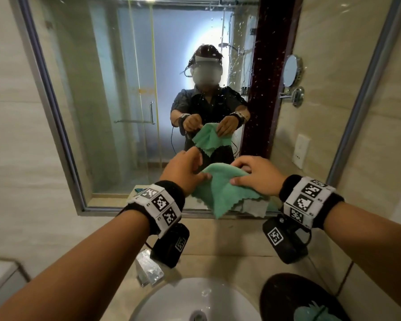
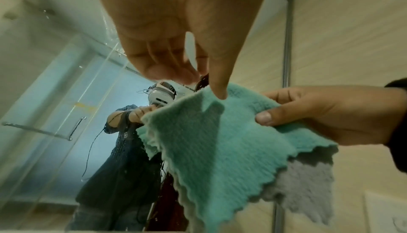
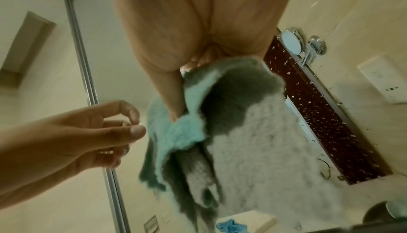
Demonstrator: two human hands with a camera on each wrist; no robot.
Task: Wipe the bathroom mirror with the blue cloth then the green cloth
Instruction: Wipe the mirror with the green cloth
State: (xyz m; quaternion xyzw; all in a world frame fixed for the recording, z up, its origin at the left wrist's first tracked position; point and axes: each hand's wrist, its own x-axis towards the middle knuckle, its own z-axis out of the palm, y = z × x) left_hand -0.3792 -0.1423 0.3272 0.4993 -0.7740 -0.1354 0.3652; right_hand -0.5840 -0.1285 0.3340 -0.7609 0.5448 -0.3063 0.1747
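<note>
- Your right hand (image 1: pixel 256 174) is holding the green cloth (image 1: pixel 222 191) up in front of the bathroom mirror (image 1: pixel 125 89); its grip is clamped on the cloth's upper edge, thumb on the near face and fingers curled behind.
- Your left hand (image 1: pixel 183 173) is meeting the same cloth just left of that grip. From the head view its fingertips seem to be touching the fold, but the right wrist view is showing thumb and forefinger (image 3: pixel 134 111) slightly apart and just beside the fabric, so I cannot tell whether that grip is closed on it.
- The cloth is hanging below both grips, its scalloped edge pointing down and its grey backing (image 2: pixel 308 193) showing under your right hand.
- The mirror beyond the grips is speckled with water drops, most plainly over the dark red strip (image 3: pixel 319 111) on its right side.
- The blue cloth (image 3: pixel 229 225) is lying crumpled on the desk, well below your right grip, seen as a reflection.
- Below both grips, a white basin (image 1: pixel 195 302) is sitting in the desk, with a dark round dish (image 1: pixel 294 297) holding something green to its right.
- A round magnifying mirror (image 1: pixel 291 70) is hanging on the wall, up and right of your right grip.
</note>
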